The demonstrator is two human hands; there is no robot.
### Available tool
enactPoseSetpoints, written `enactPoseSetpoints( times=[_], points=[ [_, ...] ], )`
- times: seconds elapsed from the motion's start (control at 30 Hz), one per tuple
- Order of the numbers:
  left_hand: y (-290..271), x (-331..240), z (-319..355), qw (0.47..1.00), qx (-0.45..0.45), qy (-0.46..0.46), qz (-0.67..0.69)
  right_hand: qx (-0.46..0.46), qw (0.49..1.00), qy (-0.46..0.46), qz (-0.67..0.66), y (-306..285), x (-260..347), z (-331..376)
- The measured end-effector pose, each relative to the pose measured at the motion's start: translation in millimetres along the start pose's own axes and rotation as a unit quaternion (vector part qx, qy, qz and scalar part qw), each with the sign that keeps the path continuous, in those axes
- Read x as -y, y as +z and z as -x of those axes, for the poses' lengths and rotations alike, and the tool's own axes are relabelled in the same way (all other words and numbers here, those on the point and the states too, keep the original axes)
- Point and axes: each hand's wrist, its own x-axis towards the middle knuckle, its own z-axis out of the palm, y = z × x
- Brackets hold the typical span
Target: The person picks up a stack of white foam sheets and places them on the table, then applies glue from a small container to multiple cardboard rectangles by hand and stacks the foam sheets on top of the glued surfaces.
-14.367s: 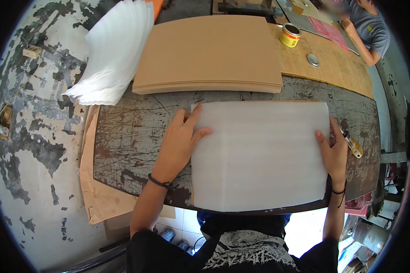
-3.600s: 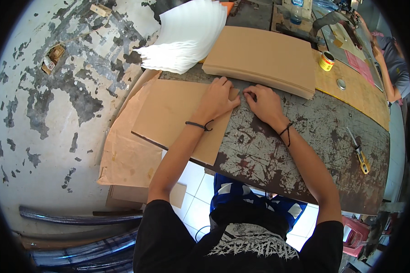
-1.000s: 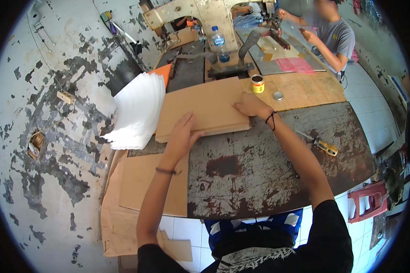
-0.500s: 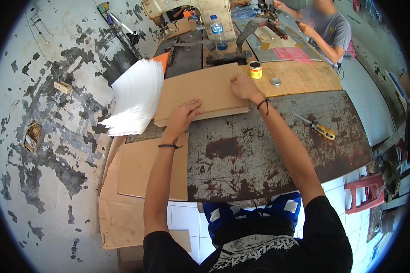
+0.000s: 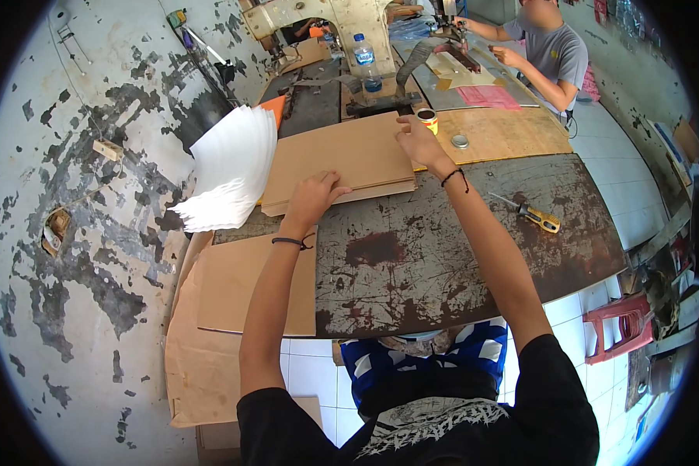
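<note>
A stack of brown cardboard sheets [image 5: 338, 151] lies on the worn table, its near edges slightly uneven. Fingers resting on top at the stack's near edge, my left hand [image 5: 312, 200] lies with the thumb stretched to the right. My right hand [image 5: 421, 144] touches the stack's far right corner, its fingers bent but apart. Close behind that hand stands a small open can [image 5: 428, 120] with a yellow and red label, partly hidden by it. A single cardboard sheet [image 5: 248, 291] lies under my left forearm at the table's near left.
White foam sheets [image 5: 229, 163] lean left of the stack. A sewing machine [image 5: 349, 31] and a water bottle [image 5: 366, 62] stand behind. Rightward lie a round lid [image 5: 460, 141] and a screwdriver [image 5: 540, 217]. Another person [image 5: 555, 58] works at the far right; a red stool [image 5: 620, 328] stands below.
My right hand has moved slightly up along the stack's right edge, and its fingers have loosened from a curl. My left hand stays at the near edge. The view has shifted slightly.
</note>
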Motion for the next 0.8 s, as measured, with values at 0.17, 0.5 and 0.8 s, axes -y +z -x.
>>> enactPoseSetpoints(
  times=[0.17, 0.5, 0.8],
  points=[
    [26, 8, -4, 0.966, -0.096, 0.145, -0.189, -0.001, 0.996, 0.016, -0.089, -9, -29, -6],
    [5, 0, -17, 0.969, -0.136, 0.125, -0.162, 0.198, 0.952, 0.125, -0.2, -56, -45, 4],
    [-8, -16, -20, 0.981, -0.122, 0.078, -0.13, 0.2, 0.958, 0.157, -0.137, -53, -26, 5]
  ],
)
